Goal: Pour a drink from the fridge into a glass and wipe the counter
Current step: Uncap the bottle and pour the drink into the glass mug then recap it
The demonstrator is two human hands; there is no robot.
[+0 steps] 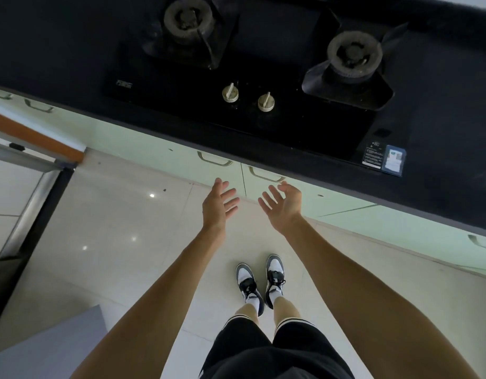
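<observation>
Kitchen, black table (53, 56) carrying gas hob (266, 64). Left hand (218, 206) and right hand (282, 209) hovering above tiled floor (126, 228), fingers (232, 196) spread, holding nothing. Fridge, drink, glass not showing; likely needing turning away first to find fridge, keeping both hands free for door and bottle

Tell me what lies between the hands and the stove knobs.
Head view: between left hand, right hand and knobs lie green cabinet doors with two handles, then the counter edge and black hob glass.
</observation>
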